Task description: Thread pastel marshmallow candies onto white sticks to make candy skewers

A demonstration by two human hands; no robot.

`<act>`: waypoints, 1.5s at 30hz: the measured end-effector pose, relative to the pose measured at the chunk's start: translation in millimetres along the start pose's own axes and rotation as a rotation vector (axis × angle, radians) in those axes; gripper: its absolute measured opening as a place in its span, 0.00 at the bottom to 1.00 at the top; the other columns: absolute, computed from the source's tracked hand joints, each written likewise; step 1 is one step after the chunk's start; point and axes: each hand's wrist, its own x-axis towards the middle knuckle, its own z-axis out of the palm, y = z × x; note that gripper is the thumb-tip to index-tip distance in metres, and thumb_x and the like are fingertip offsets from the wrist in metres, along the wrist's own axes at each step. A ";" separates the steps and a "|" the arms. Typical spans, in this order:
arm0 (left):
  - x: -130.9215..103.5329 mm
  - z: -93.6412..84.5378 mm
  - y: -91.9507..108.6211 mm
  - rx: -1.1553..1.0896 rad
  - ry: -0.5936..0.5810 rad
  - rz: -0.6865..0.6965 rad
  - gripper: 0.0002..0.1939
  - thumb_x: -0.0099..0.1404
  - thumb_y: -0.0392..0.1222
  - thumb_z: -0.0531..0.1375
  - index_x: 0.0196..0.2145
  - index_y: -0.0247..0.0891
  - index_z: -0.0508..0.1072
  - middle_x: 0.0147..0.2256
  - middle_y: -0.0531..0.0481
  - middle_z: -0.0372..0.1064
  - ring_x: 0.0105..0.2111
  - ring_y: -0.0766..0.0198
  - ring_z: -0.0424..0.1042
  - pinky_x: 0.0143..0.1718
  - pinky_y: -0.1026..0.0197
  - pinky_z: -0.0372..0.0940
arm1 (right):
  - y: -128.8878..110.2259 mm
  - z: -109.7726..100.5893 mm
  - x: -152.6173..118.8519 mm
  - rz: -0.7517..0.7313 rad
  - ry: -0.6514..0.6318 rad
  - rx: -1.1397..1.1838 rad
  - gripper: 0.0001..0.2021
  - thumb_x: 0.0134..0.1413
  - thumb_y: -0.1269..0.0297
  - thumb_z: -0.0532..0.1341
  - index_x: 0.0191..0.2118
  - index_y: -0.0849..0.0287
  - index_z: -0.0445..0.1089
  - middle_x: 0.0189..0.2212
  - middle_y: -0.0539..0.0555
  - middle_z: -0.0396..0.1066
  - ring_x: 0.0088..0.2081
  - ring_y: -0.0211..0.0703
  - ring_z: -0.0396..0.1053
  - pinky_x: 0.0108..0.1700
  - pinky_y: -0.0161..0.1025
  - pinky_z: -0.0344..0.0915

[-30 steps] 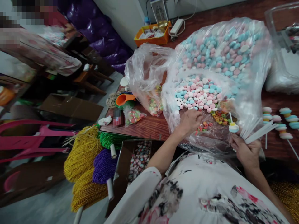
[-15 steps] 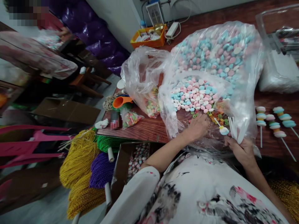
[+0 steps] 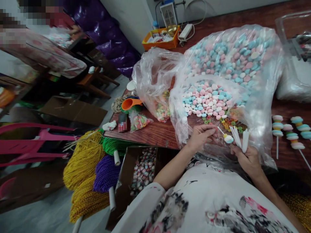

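Observation:
My right hand (image 3: pixel 247 159) is closed around a bundle of white sticks (image 3: pixel 239 138). Beside its fingertips is a stick with white, blue and yellow pieces (image 3: pixel 228 138) on it, tip pointing toward my left hand (image 3: pixel 201 136). That left hand is pinched near the stick's tip; what it holds, if anything, is too small to name. Colored rings (image 3: pixel 227 124) lie just beyond the hands. Behind them, pink, white and blue candies (image 3: pixel 209 98) spill at the mouth of a large clear bag (image 3: pixel 274 64).
Finished candy skewers (image 3: pixel 277 126) lie at the right. Farther left are a smaller clear bag (image 3: pixel 157 64), an orange scoop (image 3: pixel 128 103) and a candy packet (image 3: pixel 139 121). An open box (image 3: pixel 123 184) stands below the table edge. Another person (image 3: pixel 60 63) is at the upper left.
My left hand has moved from the colored rings back toward the stick's tip, and its fingers now pinch. The camera view has shifted slightly. The right hand still holds the sticks.

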 end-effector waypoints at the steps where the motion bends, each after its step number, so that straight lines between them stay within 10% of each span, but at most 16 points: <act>1: 0.4 -2.0 2.7 -0.046 0.006 -0.024 0.22 0.48 0.51 0.75 0.36 0.33 0.83 0.27 0.48 0.77 0.25 0.66 0.74 0.26 0.64 0.70 | -1.1 -0.2 -0.9 0.004 0.006 0.003 0.15 0.64 0.57 0.61 0.27 0.57 0.70 0.21 0.48 0.68 0.23 0.38 0.64 0.28 0.36 0.62; 8: -2.4 -1.7 1.3 -0.075 0.013 0.000 0.21 0.49 0.52 0.76 0.35 0.34 0.83 0.28 0.49 0.77 0.26 0.66 0.75 0.30 0.62 0.72 | -18.1 -1.1 1.3 -0.034 0.001 -0.112 0.15 0.63 0.58 0.59 0.24 0.55 0.67 0.19 0.48 0.66 0.22 0.39 0.64 0.26 0.36 0.61; 14: -4.7 -3.2 -10.5 0.353 0.012 0.450 0.17 0.60 0.56 0.69 0.36 0.38 0.84 0.37 0.44 0.79 0.38 0.61 0.78 0.45 0.55 0.74 | -11.8 -3.0 -1.4 -0.079 -0.015 -0.225 0.11 0.62 0.61 0.58 0.27 0.54 0.68 0.18 0.47 0.67 0.19 0.38 0.64 0.25 0.36 0.60; 21: -0.9 5.1 1.5 0.041 -0.096 0.080 0.28 0.49 0.60 0.75 0.40 0.35 0.83 0.29 0.51 0.73 0.23 0.71 0.67 0.26 0.65 0.65 | -2.8 4.8 -8.0 -0.176 0.110 -0.165 0.10 0.62 0.59 0.62 0.33 0.56 0.76 0.22 0.52 0.75 0.23 0.44 0.71 0.28 0.38 0.66; 31: -13.3 17.4 -23.8 0.456 -0.266 0.446 0.17 0.65 0.57 0.66 0.32 0.40 0.84 0.35 0.42 0.78 0.37 0.58 0.75 0.43 0.54 0.71 | -5.4 5.8 -9.9 -0.170 0.127 -0.092 0.14 0.62 0.62 0.62 0.25 0.55 0.73 0.19 0.51 0.71 0.21 0.42 0.68 0.27 0.39 0.64; 36: 6.3 -4.3 2.6 0.641 -0.348 0.456 0.13 0.69 0.50 0.63 0.35 0.40 0.84 0.35 0.43 0.79 0.36 0.58 0.76 0.41 0.56 0.72 | -3.3 9.9 -1.3 -0.031 0.103 -0.004 0.16 0.62 0.57 0.62 0.24 0.57 0.71 0.19 0.50 0.67 0.21 0.40 0.63 0.25 0.38 0.60; 40: 44.6 -41.6 37.4 1.066 0.063 0.587 0.08 0.66 0.40 0.65 0.41 0.37 0.82 0.38 0.44 0.77 0.38 0.59 0.74 0.45 0.56 0.71 | -1.4 2.1 5.9 0.098 0.140 0.091 0.17 0.62 0.54 0.64 0.24 0.57 0.68 0.21 0.49 0.65 0.22 0.37 0.60 0.25 0.36 0.57; 45: 80.4 -74.5 40.1 1.431 0.011 0.634 0.11 0.68 0.30 0.57 0.36 0.36 0.79 0.38 0.44 0.72 0.39 0.61 0.73 0.45 0.58 0.70 | 9.6 3.8 1.3 0.164 0.114 0.167 0.18 0.60 0.52 0.65 0.25 0.58 0.68 0.21 0.49 0.64 0.21 0.37 0.58 0.23 0.36 0.55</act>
